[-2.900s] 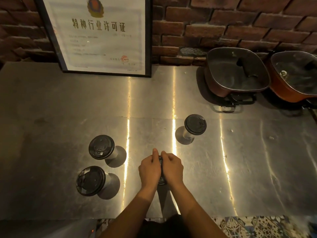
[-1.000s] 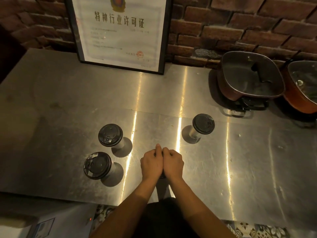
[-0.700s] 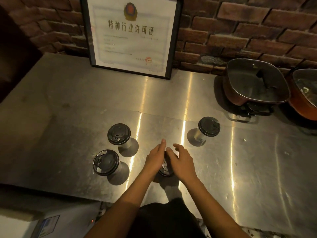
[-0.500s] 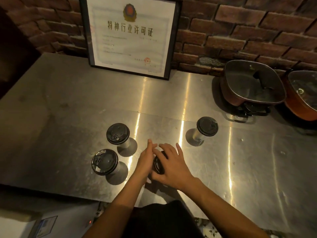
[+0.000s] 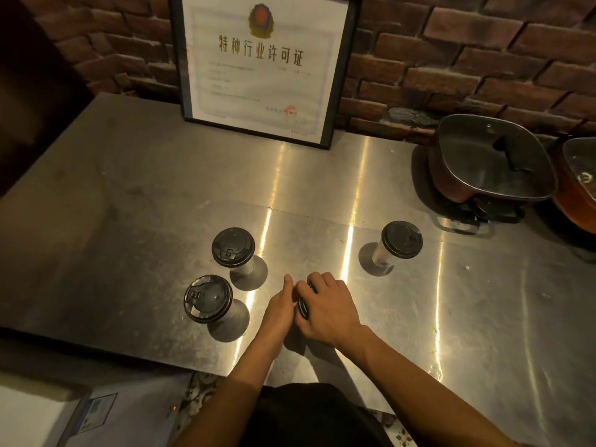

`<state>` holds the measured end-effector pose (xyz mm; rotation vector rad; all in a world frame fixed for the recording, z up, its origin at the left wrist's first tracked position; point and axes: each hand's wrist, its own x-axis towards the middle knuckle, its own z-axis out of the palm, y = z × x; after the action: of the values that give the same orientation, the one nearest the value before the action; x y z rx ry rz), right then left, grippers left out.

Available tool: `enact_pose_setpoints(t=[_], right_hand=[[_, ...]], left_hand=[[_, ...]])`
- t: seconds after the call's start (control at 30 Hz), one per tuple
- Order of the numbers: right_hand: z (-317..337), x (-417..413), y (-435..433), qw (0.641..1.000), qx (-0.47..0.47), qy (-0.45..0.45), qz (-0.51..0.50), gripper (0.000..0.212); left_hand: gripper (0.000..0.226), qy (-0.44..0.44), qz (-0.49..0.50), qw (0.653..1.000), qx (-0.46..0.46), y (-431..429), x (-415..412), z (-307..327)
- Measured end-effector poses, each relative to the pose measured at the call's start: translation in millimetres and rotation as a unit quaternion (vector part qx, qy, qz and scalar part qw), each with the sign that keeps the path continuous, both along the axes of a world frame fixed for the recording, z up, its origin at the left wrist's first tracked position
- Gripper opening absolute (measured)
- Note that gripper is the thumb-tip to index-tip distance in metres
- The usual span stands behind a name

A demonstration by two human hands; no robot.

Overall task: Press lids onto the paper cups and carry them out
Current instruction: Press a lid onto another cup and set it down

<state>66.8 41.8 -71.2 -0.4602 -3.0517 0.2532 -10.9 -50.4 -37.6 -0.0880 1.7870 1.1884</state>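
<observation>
Three paper cups with black lids stand on the steel counter (image 5: 161, 195): one at the left rear (image 5: 233, 247), one at the left front (image 5: 208, 298), one to the right (image 5: 401, 240). A fourth cup stands between my hands, mostly hidden; only a sliver of its black lid (image 5: 304, 308) shows. My right hand (image 5: 325, 309) wraps over that lid from the right. My left hand (image 5: 280, 309) lies against the cup's left side, fingers straight and pointing away from me.
A framed certificate (image 5: 261, 66) leans on the brick wall at the back. Two square red pots with glass lids (image 5: 493, 162) (image 5: 577, 185) sit at the back right. The counter's front edge runs just below my wrists.
Both hands pressed down together on the lid, then spread apart. Now the right hand has curled over the lid and the left has closed in beside it. The camera shifted slightly.
</observation>
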Motion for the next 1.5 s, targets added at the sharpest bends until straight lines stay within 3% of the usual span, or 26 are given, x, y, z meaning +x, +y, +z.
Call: enact_pose_setpoints(t=[0.1,0.17,0.23,0.3,0.37,0.43,0.57,0.77,0.93,1.2,1.37,1.43,1.5], right_hand=[[7.1,-6.9,2.3,0.997,-0.049,-0.026,-0.048,0.051],[12.5,-10.6,16.5,0.977,-0.155,-0.015,-0.143,0.05],[21.7,-4.2,37.2,0.911,-0.313,0.029,-0.266,0.043],[33.3,9.2,50.8,0.791,-0.478,0.098,-0.37,0.026],[47.3,24.4,54.3,0.693,-0.571,0.14,-0.417,0.017],[63.5,34.0,52.7,0.639,-0.624,0.158,-0.421,0.021],[86.5,41.8,43.4,0.589,-0.674,0.177,-0.41,0.023],[112.0,36.2,27.0,0.593,-0.673,0.209,-0.391,0.021],[116.8,37.1,24.2,0.611,-0.661,0.228,-0.371,0.018],[121.2,38.3,21.6,0.624,-0.657,0.233,-0.352,0.025],[123.7,35.8,15.3,0.628,-0.641,0.271,-0.348,0.034],[123.9,35.6,14.6,0.641,-0.629,0.277,-0.341,0.043],[123.1,36.5,15.8,0.634,-0.637,0.277,-0.341,0.039]], left_hand=[[0.055,-0.003,-0.011,1.0,0.003,-4.4,0.4,5.0],[0.054,0.002,-0.021,1.0,0.012,-10.0,0.0,4.6],[0.049,0.034,-0.043,0.998,0.008,-16.0,-1.1,5.9],[0.046,0.065,-0.054,0.996,-0.002,-22.2,-4.9,5.3],[0.04,0.059,-0.047,0.997,0.01,-27.3,-8.1,8.6],[0.034,0.045,-0.048,0.997,0.031,-29.2,-11.9,17.3],[0.032,0.06,-0.058,0.993,0.086,-26.2,-19.0,40.7],[0.035,0.071,-0.065,0.988,0.121,-24.9,-27.3,64.1],[0.025,0.069,-0.065,0.982,0.161,-31.2,-33.2,70.2],[0.038,0.124,-0.101,0.966,0.204,-38.8,-36.9,79.2],[0.055,0.109,-0.111,0.975,0.162,-33.5,-43.7,78.4],[0.057,0.095,-0.111,0.973,0.181,-34.4,-44.1,78.3],[0.054,0.1,-0.116,0.966,0.206,-36.8,-44.0,79.7]])
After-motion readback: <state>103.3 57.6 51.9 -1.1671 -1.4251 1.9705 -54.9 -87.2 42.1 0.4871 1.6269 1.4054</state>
